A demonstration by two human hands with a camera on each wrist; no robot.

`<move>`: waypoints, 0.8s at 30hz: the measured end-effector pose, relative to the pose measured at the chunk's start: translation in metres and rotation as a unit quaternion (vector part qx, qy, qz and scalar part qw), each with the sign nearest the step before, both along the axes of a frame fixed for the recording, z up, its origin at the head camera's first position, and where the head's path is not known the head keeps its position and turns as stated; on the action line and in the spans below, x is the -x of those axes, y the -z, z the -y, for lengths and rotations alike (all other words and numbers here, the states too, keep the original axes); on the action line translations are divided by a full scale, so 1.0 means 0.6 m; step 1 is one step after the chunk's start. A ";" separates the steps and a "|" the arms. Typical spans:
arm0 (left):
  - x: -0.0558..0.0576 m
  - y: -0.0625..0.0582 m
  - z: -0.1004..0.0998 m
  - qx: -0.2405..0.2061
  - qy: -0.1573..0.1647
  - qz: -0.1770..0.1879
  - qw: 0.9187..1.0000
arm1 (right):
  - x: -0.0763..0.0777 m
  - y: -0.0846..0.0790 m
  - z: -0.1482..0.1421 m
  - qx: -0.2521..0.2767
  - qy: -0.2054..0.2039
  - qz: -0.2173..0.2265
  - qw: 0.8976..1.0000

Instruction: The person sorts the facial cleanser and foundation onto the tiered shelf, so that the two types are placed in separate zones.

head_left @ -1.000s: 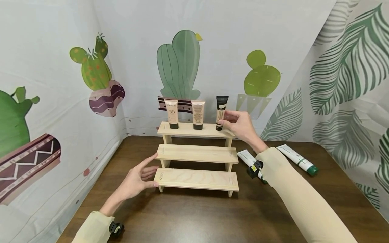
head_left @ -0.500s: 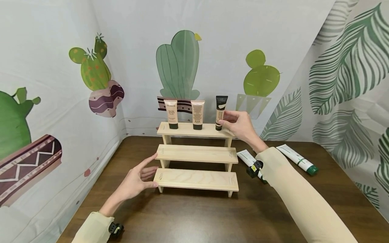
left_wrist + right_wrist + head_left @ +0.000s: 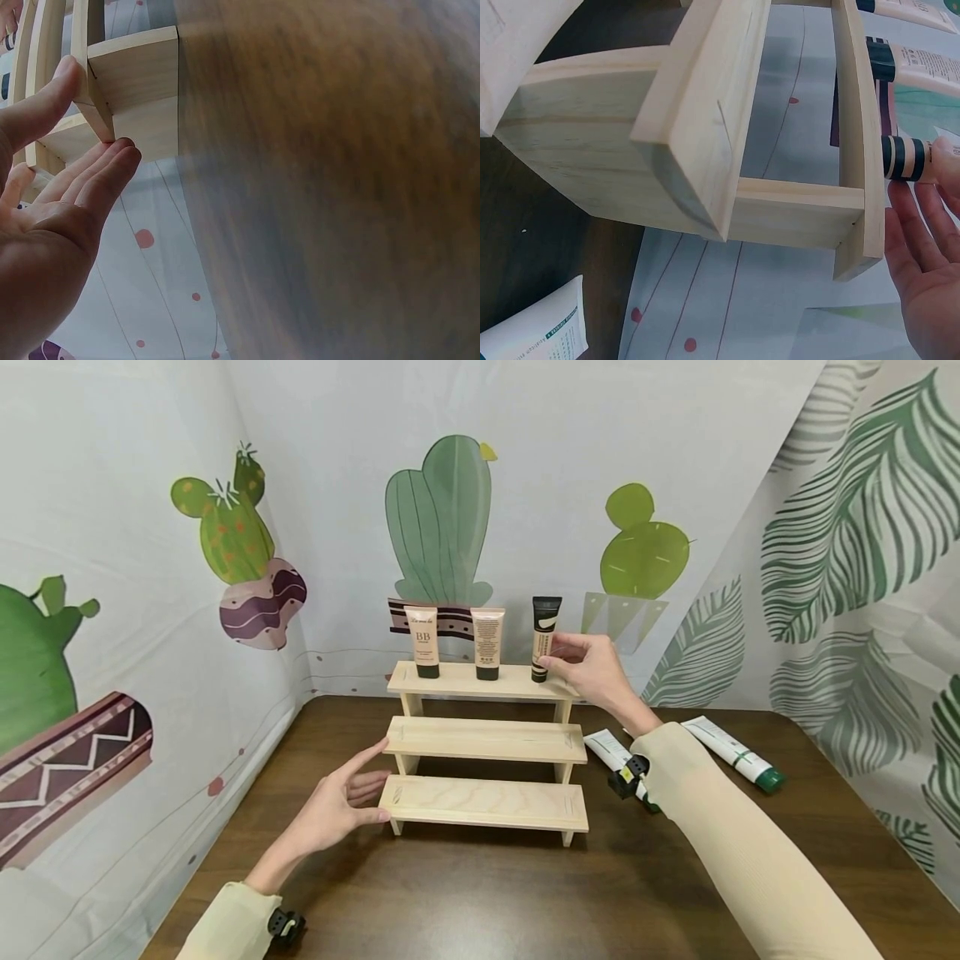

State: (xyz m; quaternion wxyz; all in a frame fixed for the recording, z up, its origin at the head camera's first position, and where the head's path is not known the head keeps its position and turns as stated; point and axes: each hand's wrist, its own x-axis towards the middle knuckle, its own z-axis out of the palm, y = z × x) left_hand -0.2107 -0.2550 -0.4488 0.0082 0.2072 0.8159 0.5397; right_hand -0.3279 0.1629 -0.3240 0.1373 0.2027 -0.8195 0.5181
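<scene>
A three-step wooden display stand (image 3: pixel 487 737) stands on the brown table. My right hand (image 3: pixel 596 670) pinches a slim beige tube with a black top and black cap (image 3: pixel 543 643) between thumb and fingers. It stands upright, cap down, at the right end of the top step. Left of it on that step stand a BB cream tube (image 3: pixel 424 643) and a second beige tube (image 3: pixel 488 645) with small print facing out. My left hand (image 3: pixel 337 802) touches the stand's left side with fairly straight fingers; its thumb (image 3: pixel 58 86) is at the lowest step's edge.
Two white tubes with green caps lie on the table right of the stand: one tube (image 3: pixel 609 750) partly behind my right wrist, the other tube (image 3: pixel 731 752) farther right. A cactus-print cloth (image 3: pixel 525 510) hangs behind and at the sides.
</scene>
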 end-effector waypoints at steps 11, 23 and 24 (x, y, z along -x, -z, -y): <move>0.000 -0.001 0.000 -0.001 -0.001 -0.001 1.000 | -0.002 -0.002 0.001 -0.001 -0.003 0.003 1.000; -0.002 -0.001 -0.001 0.004 -0.001 0.001 1.000 | -0.011 0.003 -0.012 -0.012 0.009 0.001 1.000; -0.002 -0.001 -0.001 0.004 -0.002 0.002 1.000 | -0.014 0.003 -0.015 -0.016 0.011 -0.003 1.000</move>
